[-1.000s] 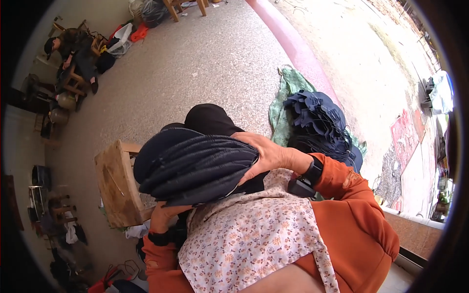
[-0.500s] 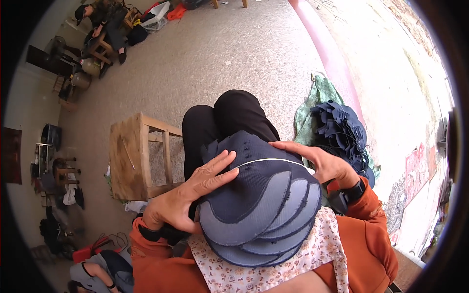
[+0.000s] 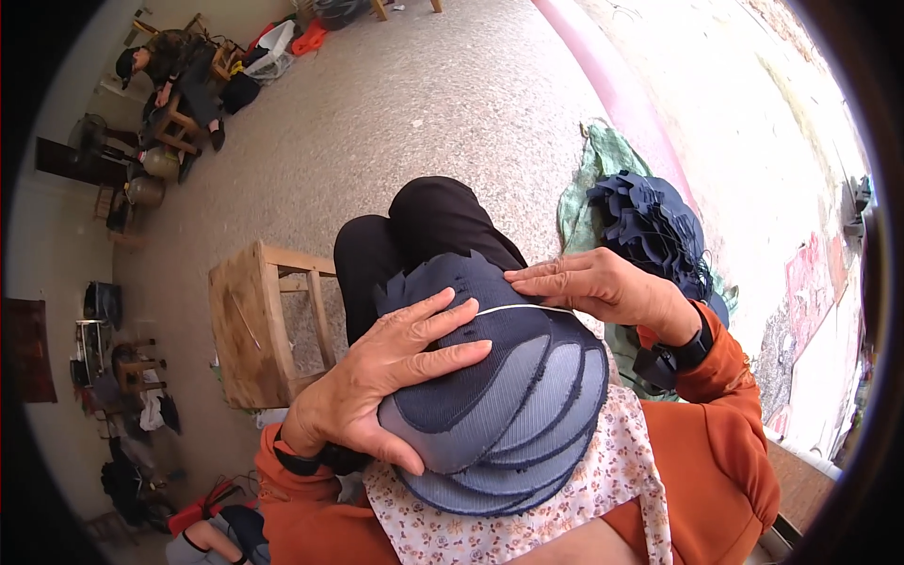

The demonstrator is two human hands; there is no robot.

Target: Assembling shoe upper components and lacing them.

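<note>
On my lap rests a layered stack of navy ribbed fabric pieces (image 3: 508,414), shaped like cap parts, with grey-blue curved bands fanned toward me. A thin white cord (image 3: 523,306) runs across its top. My left hand (image 3: 377,386) lies on the stack's left side, open, its fingers spread over the fabric and thumb along the near left. At the far right, my right hand (image 3: 607,287) rests with straight fingers close together, fingertips touching the fabric beyond the cord; it is open. Under the stack shows a floral apron (image 3: 626,457).
To my left stands a wooden stool (image 3: 235,330) with a thin stick on its top. A bundle of navy fabric pieces (image 3: 650,226) sits on a green sack (image 3: 612,151) at my right. One person (image 3: 179,85) sits far left; another person (image 3: 212,541) shows at lower left.
My left hand has slid further over the stack to the right. My right hand has turned inward, and its thumb and fingers have come closer together on the fabric.
</note>
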